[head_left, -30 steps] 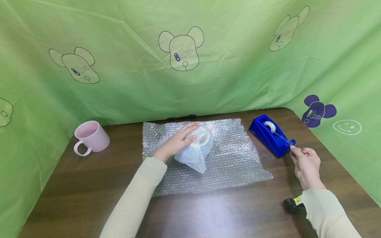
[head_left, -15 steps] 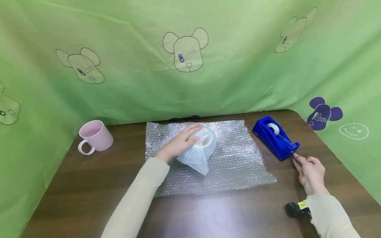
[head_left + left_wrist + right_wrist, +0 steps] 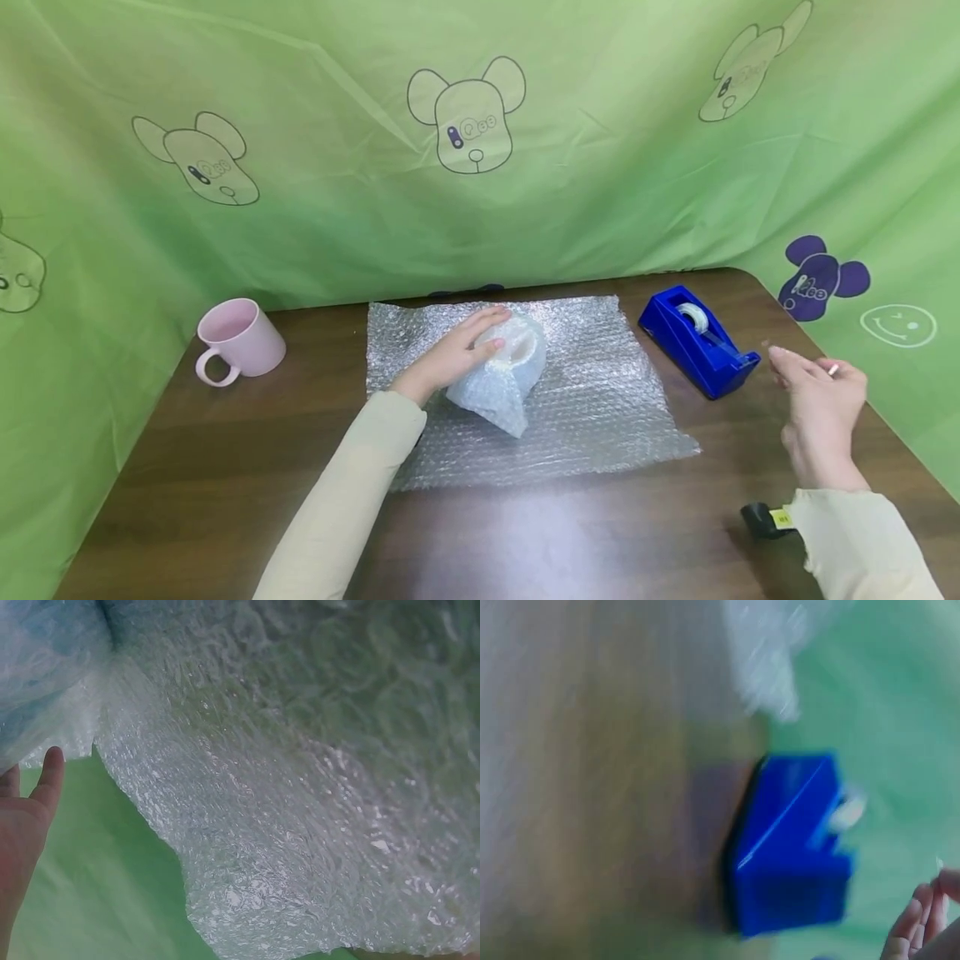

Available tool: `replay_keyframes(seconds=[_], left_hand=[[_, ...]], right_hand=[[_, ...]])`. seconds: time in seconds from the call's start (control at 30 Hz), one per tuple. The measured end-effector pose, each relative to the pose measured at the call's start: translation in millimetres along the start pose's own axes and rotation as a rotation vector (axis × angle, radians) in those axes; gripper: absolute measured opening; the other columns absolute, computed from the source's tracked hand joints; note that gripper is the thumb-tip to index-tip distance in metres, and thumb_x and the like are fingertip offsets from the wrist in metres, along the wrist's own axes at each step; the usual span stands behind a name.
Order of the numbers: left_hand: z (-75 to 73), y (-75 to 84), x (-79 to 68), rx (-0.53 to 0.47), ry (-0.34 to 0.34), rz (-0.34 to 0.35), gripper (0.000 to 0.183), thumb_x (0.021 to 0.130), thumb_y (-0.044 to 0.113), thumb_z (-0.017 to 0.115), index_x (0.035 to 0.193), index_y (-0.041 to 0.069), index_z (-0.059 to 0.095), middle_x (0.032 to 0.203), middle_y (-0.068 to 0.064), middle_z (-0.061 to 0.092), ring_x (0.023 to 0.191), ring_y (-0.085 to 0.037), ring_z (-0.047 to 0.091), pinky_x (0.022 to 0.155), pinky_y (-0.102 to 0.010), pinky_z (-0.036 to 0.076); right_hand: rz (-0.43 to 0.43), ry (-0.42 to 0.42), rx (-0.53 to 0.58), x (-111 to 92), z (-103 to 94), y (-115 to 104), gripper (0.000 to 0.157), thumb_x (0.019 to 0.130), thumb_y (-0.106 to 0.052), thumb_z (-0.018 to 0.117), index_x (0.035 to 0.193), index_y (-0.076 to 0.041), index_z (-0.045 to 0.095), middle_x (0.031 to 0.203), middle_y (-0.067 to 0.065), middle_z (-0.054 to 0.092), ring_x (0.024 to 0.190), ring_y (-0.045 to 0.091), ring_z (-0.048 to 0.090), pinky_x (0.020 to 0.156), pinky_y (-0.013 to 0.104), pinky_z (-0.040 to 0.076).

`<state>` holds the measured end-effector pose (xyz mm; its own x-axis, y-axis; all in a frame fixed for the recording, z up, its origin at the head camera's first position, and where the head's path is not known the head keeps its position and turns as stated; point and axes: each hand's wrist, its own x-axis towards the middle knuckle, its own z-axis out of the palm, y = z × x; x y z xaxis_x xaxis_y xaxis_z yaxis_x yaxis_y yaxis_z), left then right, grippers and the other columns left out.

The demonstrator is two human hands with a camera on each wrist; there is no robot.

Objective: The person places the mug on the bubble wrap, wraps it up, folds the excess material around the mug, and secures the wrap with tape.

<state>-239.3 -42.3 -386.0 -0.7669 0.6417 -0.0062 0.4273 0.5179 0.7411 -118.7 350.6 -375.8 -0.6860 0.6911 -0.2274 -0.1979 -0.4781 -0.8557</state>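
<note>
A rounded, pale bubble-wrapped bundle [image 3: 501, 379] with a round opening on top sits on a flat sheet of bubble wrap [image 3: 592, 400]. My left hand [image 3: 453, 350] rests on its left side, fingers fairly straight and thumb toward the opening. In the left wrist view, fingers [image 3: 51, 780] lie against the wrapped bundle [image 3: 45, 667]. Just right of the blue tape dispenser [image 3: 697, 342], my right hand [image 3: 821, 404] pinches a small piece of clear tape [image 3: 765, 342] between thumb and fingers. The tape end also shows at the fingertips in the blurred right wrist view.
A pink mug [image 3: 240, 340] stands at the back left, its handle toward the front. The brown wooden table [image 3: 225, 467] meets a green printed curtain [image 3: 337, 208] at the back and sides. A black wrist device [image 3: 761, 521] hangs beside the right sleeve.
My right hand has moved from the dispenser's front end to the right and slightly up, the tape piece now apart from the dispenser. The left hand stays on the bundle.
</note>
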Motion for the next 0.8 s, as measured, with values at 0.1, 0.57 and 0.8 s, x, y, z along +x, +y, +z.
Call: replay_keyframes(seconds=[0.1,0.57,0.8], left_hand=[[-1.1,-0.8,-0.1,-0.018,0.004,0.009,0.052,0.101,0.032,0.043,0.149,0.016,0.031,0.16,-0.004,0.02,0.149,-0.027,0.016,0.118,-0.056,0.014],[-7.2,4.3,-0.2,-0.084,-0.033,-0.039,0.054,0.099,0.031,0.047,0.149,0.017,0.031,0.161,-0.006,0.018,0.149,-0.029,0.014,0.117,-0.059,0.013],[-7.5,3.2,1.9,-0.097,-0.049,-0.045,0.054,0.099,0.033,0.046,0.149,0.018,0.031,0.16,-0.005,0.019,0.149,-0.029,0.016,0.116,-0.061,0.017]], right_hand=[[-0.021,-0.16,-0.152,-14.6,20.6,1.0,0.049,0.079,0.011,0.068,0.101,-0.014,0.032,0.064,-0.005,0.07,0.055,0.004,0.064,0.053,0.014,0.049],[-0.068,-0.896,-0.97,-78.5,136.9,34.9,0.051,0.089,-0.016,0.067,0.128,-0.005,0.035,0.092,-0.007,0.07,0.088,0.006,0.061,0.085,0.027,0.044],[-0.014,-1.121,-1.105,-91.4,176.9,60.1,0.056,0.088,-0.011,0.066,0.13,0.001,0.032,0.105,0.019,0.069,0.095,0.025,0.065,0.088,0.037,0.048]])
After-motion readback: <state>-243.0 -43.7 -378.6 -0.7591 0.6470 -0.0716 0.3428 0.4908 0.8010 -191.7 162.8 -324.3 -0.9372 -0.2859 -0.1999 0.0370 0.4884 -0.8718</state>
